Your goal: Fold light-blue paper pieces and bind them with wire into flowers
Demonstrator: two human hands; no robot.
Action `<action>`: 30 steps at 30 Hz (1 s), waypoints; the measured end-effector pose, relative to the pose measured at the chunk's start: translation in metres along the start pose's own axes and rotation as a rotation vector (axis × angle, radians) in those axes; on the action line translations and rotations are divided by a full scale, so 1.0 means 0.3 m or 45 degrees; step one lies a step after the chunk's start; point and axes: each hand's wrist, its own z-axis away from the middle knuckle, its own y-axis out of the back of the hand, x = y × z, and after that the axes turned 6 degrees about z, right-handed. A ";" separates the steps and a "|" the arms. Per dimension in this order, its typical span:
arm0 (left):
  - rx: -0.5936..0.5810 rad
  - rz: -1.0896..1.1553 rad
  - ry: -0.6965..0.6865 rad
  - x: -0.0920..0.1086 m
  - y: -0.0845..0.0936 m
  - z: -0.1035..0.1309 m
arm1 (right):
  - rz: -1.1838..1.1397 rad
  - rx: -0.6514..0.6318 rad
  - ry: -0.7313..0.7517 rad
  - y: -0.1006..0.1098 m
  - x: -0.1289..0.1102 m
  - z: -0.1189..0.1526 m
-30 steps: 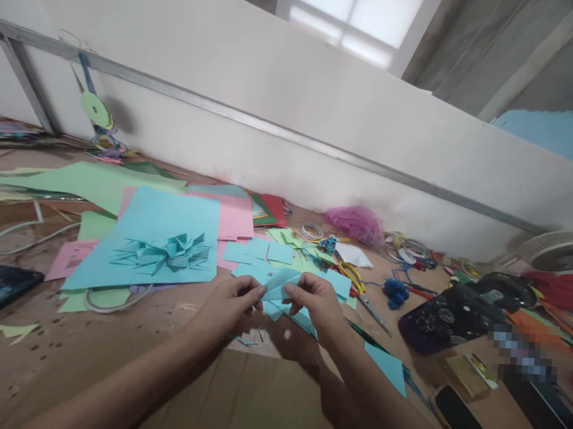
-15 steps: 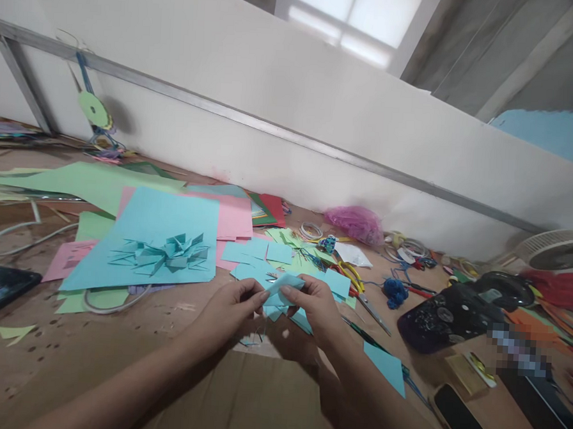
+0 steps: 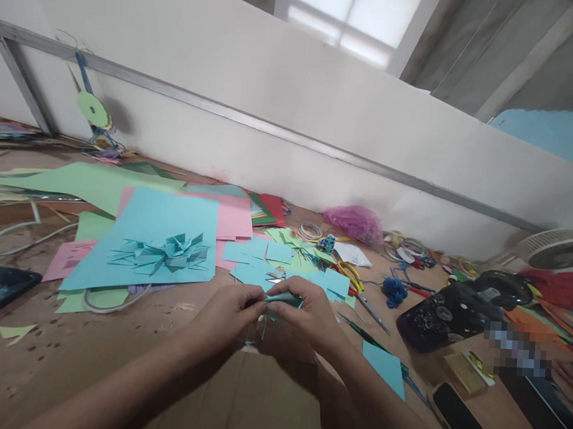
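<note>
Between my two hands a small piece of folded blue paper is pinched, seen nearly edge-on. My left hand closes thumb and forefinger at its left end. My right hand has its fingers over the top and its thumb along the near side. Just beyond lie several blue paper squares. To the left, a cluster of folded blue paper pieces rests on a large blue sheet. Scissors with yellow and orange handles lie to the right of my hands.
A dark bottle, a small box and a black phone stand or lie at the right. Another dark phone is at the left edge. Pink and green sheets, a blue yarn ball and a pink bag line the wall.
The folded paper has turned from showing its face to nearly edge-on. My right fingers have moved over its top, and my left hand has shifted slightly nearer the right hand.
</note>
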 end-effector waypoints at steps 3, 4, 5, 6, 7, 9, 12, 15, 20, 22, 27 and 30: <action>-0.058 -0.022 -0.007 -0.001 -0.001 0.002 | 0.046 -0.055 -0.037 -0.001 0.001 0.000; -0.079 0.003 0.002 -0.001 -0.001 0.001 | 0.033 -0.058 -0.057 0.002 0.005 -0.002; -0.099 0.035 0.017 -0.002 0.001 -0.001 | 0.011 -0.057 -0.079 0.008 0.011 -0.007; -0.115 0.068 0.037 -0.003 0.004 -0.004 | -0.016 -0.050 -0.102 0.017 0.020 -0.012; -0.120 0.101 0.062 -0.006 0.007 -0.007 | -0.049 -0.036 -0.121 0.030 0.031 -0.020; -0.103 0.178 0.123 -0.012 0.014 -0.015 | -0.133 0.021 -0.151 0.061 0.059 -0.036; -0.025 0.298 0.210 -0.028 0.021 -0.025 | -0.296 0.172 -0.171 0.103 0.095 -0.058; 0.048 0.356 0.203 -0.045 0.019 -0.032 | -0.462 0.221 -0.221 0.102 0.100 -0.061; 0.042 0.503 0.220 -0.052 0.006 -0.027 | -0.588 -0.098 -0.308 0.026 0.064 -0.039; 0.018 0.534 0.224 -0.042 0.003 -0.022 | -0.619 -0.155 -0.308 0.004 0.052 -0.030; -0.050 0.551 0.164 -0.011 0.003 -0.017 | -0.599 -0.144 -0.313 -0.012 0.040 -0.023; 0.027 0.579 0.193 -0.015 0.005 -0.022 | -0.508 -0.114 -0.301 0.011 0.048 -0.034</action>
